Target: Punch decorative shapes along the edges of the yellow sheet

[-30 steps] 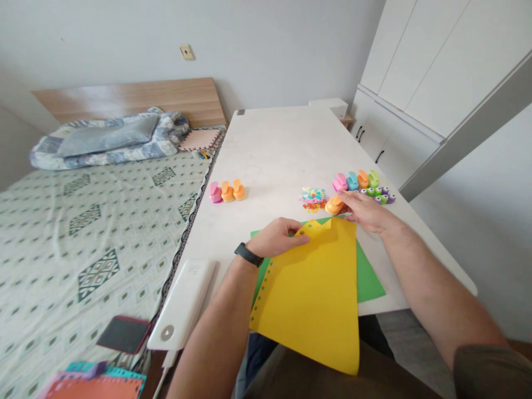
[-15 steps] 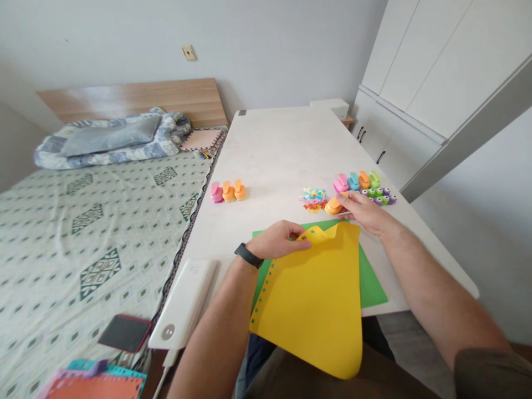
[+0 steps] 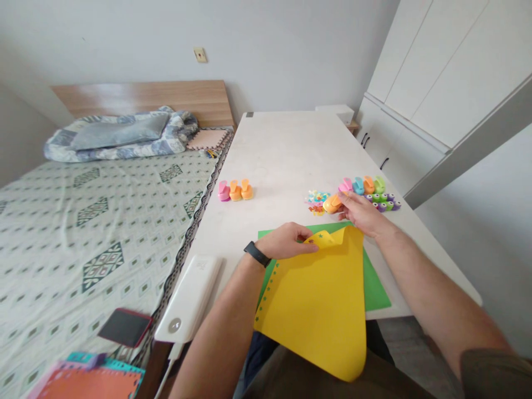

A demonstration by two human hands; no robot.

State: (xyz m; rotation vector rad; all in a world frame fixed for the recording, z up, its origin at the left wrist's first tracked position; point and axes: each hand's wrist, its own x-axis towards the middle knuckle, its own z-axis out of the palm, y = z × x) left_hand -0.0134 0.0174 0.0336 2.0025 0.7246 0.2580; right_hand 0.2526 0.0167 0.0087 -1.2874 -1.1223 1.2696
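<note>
My left hand [image 3: 286, 241] pinches the top left corner of a yellow sheet [image 3: 316, 299], whose upper edge curls up. Small star-shaped holes run down the sheet's left side, and others show by my thumb. Under it lies a green sheet [image 3: 377, 285] on the table. In my right hand [image 3: 359, 212], above the sheet's top right corner, is an orange craft punch [image 3: 332, 204], tilted and apart from the yellow sheet. Just left of the punch is a scatter of coloured paper cut-outs [image 3: 316, 200].
Pink and orange punches [image 3: 235, 192] stand in a row at the table's left. More punches [image 3: 368, 184] and several purple and green owl-like pieces [image 3: 384, 202] sit beyond my right hand. A white power bank [image 3: 191, 299] with a cable lies at the left edge, near a dark phone-like slab [image 3: 125, 327].
The orange punch has tilted in my right hand, its underside turning up slightly. My left hand keeps its pinch on the yellow sheet. The whole view has shifted a little.
</note>
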